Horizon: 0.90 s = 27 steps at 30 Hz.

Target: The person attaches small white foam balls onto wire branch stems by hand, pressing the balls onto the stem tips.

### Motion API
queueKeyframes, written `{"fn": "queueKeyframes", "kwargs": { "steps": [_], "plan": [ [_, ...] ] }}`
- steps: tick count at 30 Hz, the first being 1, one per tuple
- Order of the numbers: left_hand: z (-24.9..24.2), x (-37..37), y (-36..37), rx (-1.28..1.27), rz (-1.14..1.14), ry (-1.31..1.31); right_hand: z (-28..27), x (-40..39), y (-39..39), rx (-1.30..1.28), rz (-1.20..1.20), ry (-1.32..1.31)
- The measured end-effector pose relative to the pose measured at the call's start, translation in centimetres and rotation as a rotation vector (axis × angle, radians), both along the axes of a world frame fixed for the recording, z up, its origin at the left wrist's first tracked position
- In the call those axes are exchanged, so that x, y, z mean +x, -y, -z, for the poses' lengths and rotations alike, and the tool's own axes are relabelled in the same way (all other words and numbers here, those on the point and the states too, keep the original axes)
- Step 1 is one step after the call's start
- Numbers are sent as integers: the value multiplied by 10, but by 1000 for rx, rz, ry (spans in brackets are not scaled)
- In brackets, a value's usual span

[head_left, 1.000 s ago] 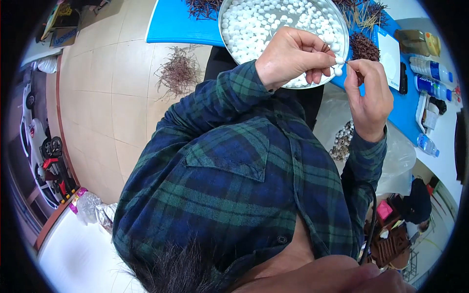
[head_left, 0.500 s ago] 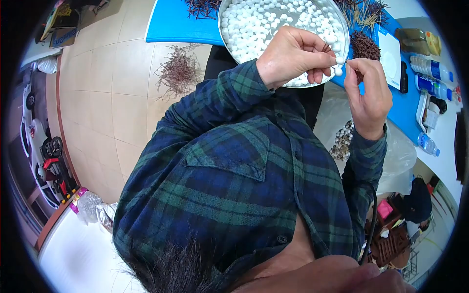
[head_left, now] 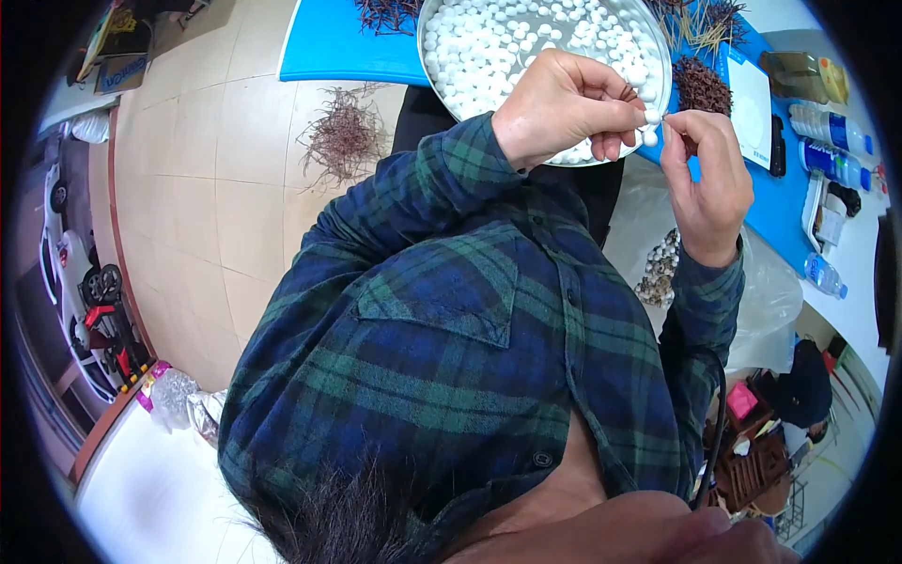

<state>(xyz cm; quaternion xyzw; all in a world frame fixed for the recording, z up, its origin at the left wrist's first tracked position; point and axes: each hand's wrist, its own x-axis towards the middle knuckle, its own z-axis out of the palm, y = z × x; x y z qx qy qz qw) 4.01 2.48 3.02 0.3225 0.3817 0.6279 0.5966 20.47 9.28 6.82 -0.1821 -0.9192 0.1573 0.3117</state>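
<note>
My left hand (head_left: pixel 568 105) is closed over the near right part of a round metal tray (head_left: pixel 669 80). Between its thumb and fingertips is a small white ball (head_left: pixel 652 117), and a thin dark strand shows near its index finger. My right hand (head_left: pixel 707 179) sits just right of it, thumb and index finger pinched together close to that ball. What the right fingers hold is too small to make out. Many white balls (head_left: pixel 470 66) lie in the tray under and beyond my left hand. Another white ball (head_left: pixel 649 138) shows just below the pinched one.
A pile of small dark brown pieces (head_left: pixel 700 86) lies right of the tray on the blue table (head_left: pixel 352 47). Dark stick bundles (head_left: pixel 709 23) stand behind it. A white scale-like device (head_left: pixel 750 108) and bottles (head_left: pixel 832 132) are farther right. Reddish strands (head_left: pixel 343 136) lie on the floor.
The tray appears shifted very slightly upward in view. Both hands keep nearly the same pose, with the right hand a touch farther left.
</note>
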Motion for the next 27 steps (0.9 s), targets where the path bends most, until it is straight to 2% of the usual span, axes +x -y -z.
{"fn": "queueKeyframes", "kwargs": {
  "steps": [5,10,14,19,27],
  "plan": [
    [2,0,0,18,9,-4,2,1,-1,29,-14,-11],
    [0,1,0,15,6,33,-6,5,0,-96,12,-32],
    [-1,1,1,0,2,30,-8,13,4,-347,121,-134],
    [1,2,2,-16,-8,36,2,21,16,-522,289,-311],
    [4,7,1,-2,-19,91,25,19,37,-562,270,-230]
  ]
}}
